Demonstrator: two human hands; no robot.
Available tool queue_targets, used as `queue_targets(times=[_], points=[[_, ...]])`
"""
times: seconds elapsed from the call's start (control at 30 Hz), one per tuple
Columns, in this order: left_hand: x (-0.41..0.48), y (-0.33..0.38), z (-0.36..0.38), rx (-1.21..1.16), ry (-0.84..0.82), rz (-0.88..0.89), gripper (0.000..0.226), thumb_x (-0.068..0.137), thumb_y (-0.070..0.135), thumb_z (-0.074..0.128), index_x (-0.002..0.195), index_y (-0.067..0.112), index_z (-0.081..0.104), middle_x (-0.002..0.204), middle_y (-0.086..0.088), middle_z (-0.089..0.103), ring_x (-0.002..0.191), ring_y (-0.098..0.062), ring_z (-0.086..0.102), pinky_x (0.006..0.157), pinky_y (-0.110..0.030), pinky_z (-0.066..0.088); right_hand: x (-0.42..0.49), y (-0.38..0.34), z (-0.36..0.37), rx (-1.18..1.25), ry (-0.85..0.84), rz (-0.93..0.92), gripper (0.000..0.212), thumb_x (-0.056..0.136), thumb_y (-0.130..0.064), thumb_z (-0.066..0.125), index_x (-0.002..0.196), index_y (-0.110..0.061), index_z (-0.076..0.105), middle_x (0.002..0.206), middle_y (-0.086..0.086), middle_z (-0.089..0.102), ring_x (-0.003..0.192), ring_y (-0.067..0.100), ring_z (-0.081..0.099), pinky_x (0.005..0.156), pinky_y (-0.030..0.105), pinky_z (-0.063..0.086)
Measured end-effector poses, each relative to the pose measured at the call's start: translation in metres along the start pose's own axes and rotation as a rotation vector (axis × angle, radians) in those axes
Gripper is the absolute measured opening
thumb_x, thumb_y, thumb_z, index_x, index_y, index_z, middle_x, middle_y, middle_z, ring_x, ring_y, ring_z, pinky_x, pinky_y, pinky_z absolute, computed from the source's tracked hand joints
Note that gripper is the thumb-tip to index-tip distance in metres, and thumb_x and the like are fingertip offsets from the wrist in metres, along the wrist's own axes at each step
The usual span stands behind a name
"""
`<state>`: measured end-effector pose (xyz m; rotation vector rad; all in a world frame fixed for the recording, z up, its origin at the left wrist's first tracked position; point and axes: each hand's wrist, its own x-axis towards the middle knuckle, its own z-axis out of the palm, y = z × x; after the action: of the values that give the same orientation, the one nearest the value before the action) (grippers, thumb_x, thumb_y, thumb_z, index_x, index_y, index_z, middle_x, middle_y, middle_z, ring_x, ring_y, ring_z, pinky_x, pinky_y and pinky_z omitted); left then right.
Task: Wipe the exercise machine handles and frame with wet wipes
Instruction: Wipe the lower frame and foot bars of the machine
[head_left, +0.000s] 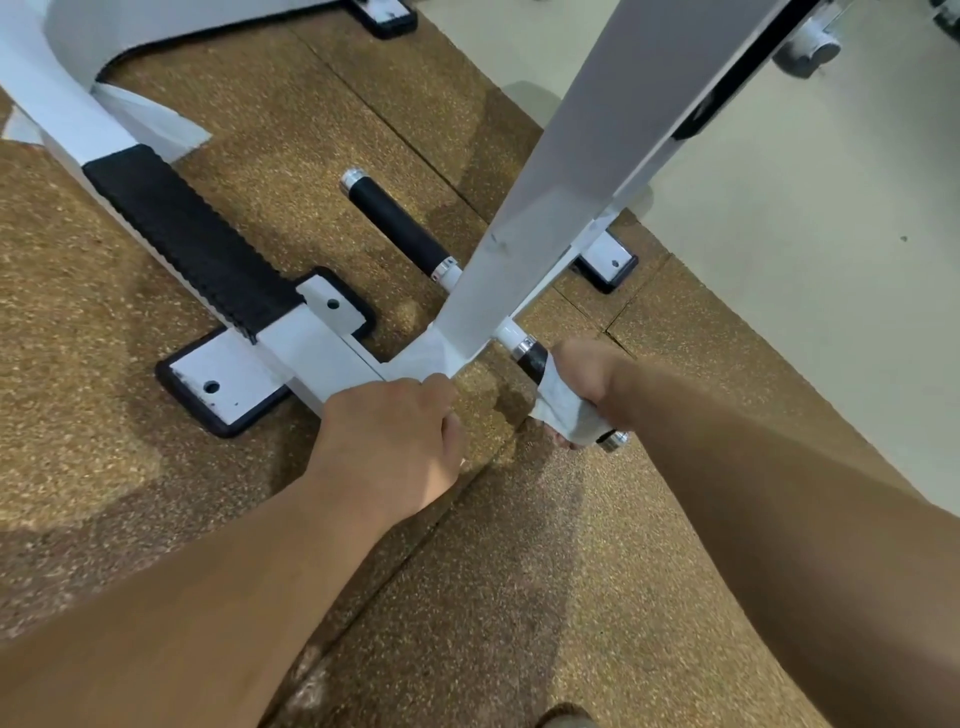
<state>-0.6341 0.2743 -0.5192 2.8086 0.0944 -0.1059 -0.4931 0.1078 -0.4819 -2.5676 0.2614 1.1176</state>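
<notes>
Two hands (387, 441) (584, 371), one wet wipe (563, 408), two black handles (397, 228) (532, 359), three bolted foot plates (218, 382) (332, 304) (610, 260).

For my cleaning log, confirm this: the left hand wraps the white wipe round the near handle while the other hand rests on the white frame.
Wrong hand. The head view shows the right hand wrapping the white wipe round the near handle, while the left hand rests on the white frame.
</notes>
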Motion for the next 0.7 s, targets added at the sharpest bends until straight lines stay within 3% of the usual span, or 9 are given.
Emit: queue_targets(times=[0.07,0.13,0.23,0.33,0.4,0.47,0.53,0.63,0.7], points=[[0.0,0.0,0.0,-0.006,-0.004,-0.004,0.023,0.102,0.045,0.035,0.088,0.027,0.034,0.069,0.006,0.046,0.063,-0.017,0.05,0.056,-0.029,0.035,-0.005,0.007,0.021,-0.252,0.267,-0.125,0.027,0.11,-0.02,0.041,0.101,-0.003,0.059,0.092,0.01,0.062,0.077,0.019,0.058,0.073,0.031,0.054],[0.0,0.001,-0.001,0.006,-0.002,-0.006,0.023,0.102,0.045,0.034,0.088,0.027,0.034,0.071,0.006,0.049,0.063,-0.016,0.051,0.054,-0.029,0.033,-0.014,0.024,0.048,-0.184,0.599,-0.298,0.052,0.114,-0.033,0.023,0.094,-0.009,0.065,0.082,0.008,0.067,0.071,0.02,0.065,0.065,0.033,0.055],[-0.001,0.0,-0.002,0.025,-0.005,-0.001,0.023,0.102,0.046,0.033,0.09,0.027,0.034,0.074,0.007,0.053,0.065,-0.015,0.053,0.053,-0.029,0.031,-0.021,0.05,0.085,-0.453,0.869,-0.42,0.035,0.105,-0.028,0.048,0.131,-0.008,0.061,0.108,0.009,0.069,0.088,0.029,0.066,0.073,0.039,0.051],[-0.001,0.001,-0.002,0.018,-0.011,-0.005,0.023,0.102,0.046,0.033,0.091,0.027,0.035,0.075,0.006,0.054,0.067,-0.016,0.056,0.054,-0.029,0.034,-0.014,0.032,0.059,-0.309,0.626,-0.418,0.042,0.112,-0.036,0.03,0.111,-0.01,0.063,0.085,0.004,0.063,0.073,0.025,0.062,0.063,0.032,0.045],[-0.001,0.002,-0.002,0.018,-0.018,-0.015,0.023,0.102,0.046,0.033,0.091,0.026,0.036,0.077,0.006,0.055,0.069,-0.017,0.057,0.055,-0.03,0.035,-0.001,0.012,0.03,-0.043,0.263,-0.235,0.042,0.112,-0.034,0.026,0.1,-0.007,0.055,0.079,0.006,0.056,0.071,0.026,0.057,0.065,0.035,0.049],[-0.001,0.002,-0.001,0.018,-0.015,-0.012,0.022,0.103,0.046,0.033,0.092,0.027,0.035,0.078,0.006,0.056,0.07,-0.017,0.058,0.055,-0.03,0.035,0.001,-0.005,0.005,0.435,-0.122,0.048,0.038,0.11,-0.033,0.03,0.098,-0.006,0.053,0.078,0.012,0.059,0.064,0.025,0.056,0.06,0.032,0.051],[-0.001,0.002,-0.001,0.009,-0.024,-0.008,0.022,0.103,0.046,0.033,0.092,0.027,0.034,0.079,0.006,0.055,0.071,-0.017,0.057,0.057,-0.031,0.037,-0.002,-0.01,0.0,0.487,-0.198,0.121,0.036,0.109,-0.028,0.032,0.091,-0.006,0.054,0.076,0.015,0.062,0.054,0.024,0.058,0.053,0.025,0.047],[-0.001,0.002,-0.001,0.004,-0.02,0.0,0.023,0.103,0.045,0.033,0.091,0.026,0.034,0.078,0.006,0.053,0.07,-0.018,0.055,0.059,-0.031,0.04,-0.005,-0.002,0.025,-0.12,0.32,-0.125,0.036,0.111,-0.023,0.033,0.08,-0.015,0.048,0.085,0.01,0.063,0.061,0.017,0.055,0.055,0.026,0.038],[-0.001,0.002,-0.002,0.008,0.004,0.013,0.023,0.103,0.046,0.033,0.091,0.026,0.034,0.075,0.006,0.05,0.067,-0.017,0.053,0.057,-0.031,0.04,-0.008,0.027,0.055,-0.247,0.743,-0.321,0.042,0.112,-0.033,0.027,0.092,-0.016,0.06,0.087,0.005,0.066,0.065,0.018,0.057,0.055,0.028,0.037]])
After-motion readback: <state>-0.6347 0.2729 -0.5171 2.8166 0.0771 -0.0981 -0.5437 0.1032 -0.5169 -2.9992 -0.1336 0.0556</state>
